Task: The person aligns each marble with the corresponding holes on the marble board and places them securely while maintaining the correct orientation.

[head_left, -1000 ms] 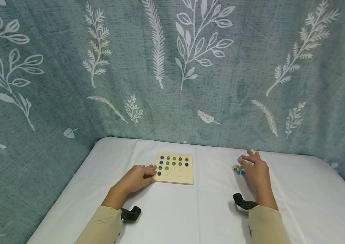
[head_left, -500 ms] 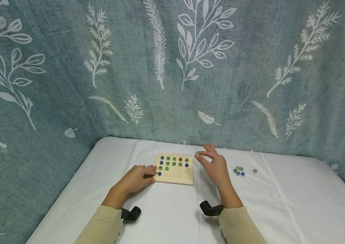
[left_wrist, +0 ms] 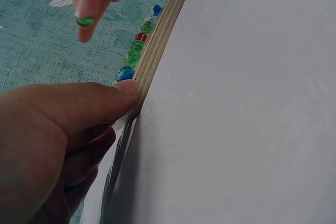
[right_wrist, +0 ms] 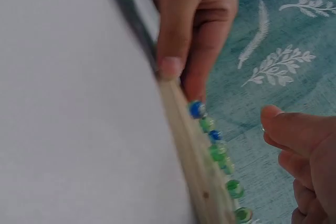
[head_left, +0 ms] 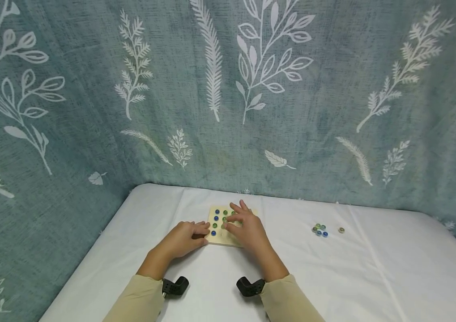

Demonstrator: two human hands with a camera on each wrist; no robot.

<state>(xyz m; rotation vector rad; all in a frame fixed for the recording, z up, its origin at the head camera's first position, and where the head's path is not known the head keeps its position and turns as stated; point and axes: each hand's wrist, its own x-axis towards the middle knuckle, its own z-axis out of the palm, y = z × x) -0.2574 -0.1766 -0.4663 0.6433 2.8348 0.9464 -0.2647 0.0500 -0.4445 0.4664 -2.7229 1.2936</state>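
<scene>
Green marble [left_wrist: 85, 21] is at the fingertips of the right hand [head_left: 248, 228], which pinches it between the thumb and the finger. In the left wrist view the marble shows at the very end of the grip, with its lower part sticking out from the fingertips. In the right wrist view the thumb and finger hide it almost completely. Both wrist views show a gap below it, so the marble is above the wooden board [head_left: 222, 240] and does not touch it. From the head view, the pinching fingertips are over the left half of the board, and this hand covers much of the board's right part.

The left hand [head_left: 187, 239] grips the board at its near left corner: the thumb lies on the near edge, and the fingers are at the left side. Just beside these fingers, a column of blue and green marbles [head_left: 215, 226] sits on the board. On the white cloth [head_left: 292, 268], well apart to the right, lies a small group of loose marbles [head_left: 319, 230], and one brownish marble [head_left: 341, 230] is near them.
</scene>
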